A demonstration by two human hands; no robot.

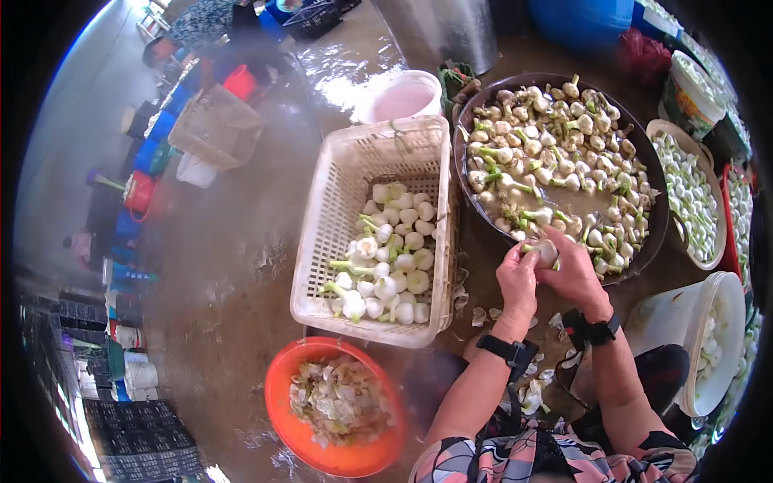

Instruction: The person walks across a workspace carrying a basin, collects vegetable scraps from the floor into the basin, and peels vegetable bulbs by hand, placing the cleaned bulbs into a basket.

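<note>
Between my two hands, at the near rim of a large dark round basin (656, 241), is a pale garlic bulb (545, 254) with a short green stem. My left hand (517, 283) is closed on its left side, near the stem. The fingers of my right hand (574, 270) wrap the other side of the same bulb. Many unpeeled garlic bulbs (576, 165) with stems lie in brownish water in the basin. To the left stands a white plastic crate (334, 193) holding clean white garlic bulbs (398, 258). Both wrists wear dark bands.
An orange basin (278, 394) of garlic skins stands at lower left, with loose skins (531, 394) by my legs. A white bucket (660, 322) is at right, near a tub of peeled garlic (688, 185). A pink-white bucket (407, 92) sits behind the crate. Another person (197, 28) is far left.
</note>
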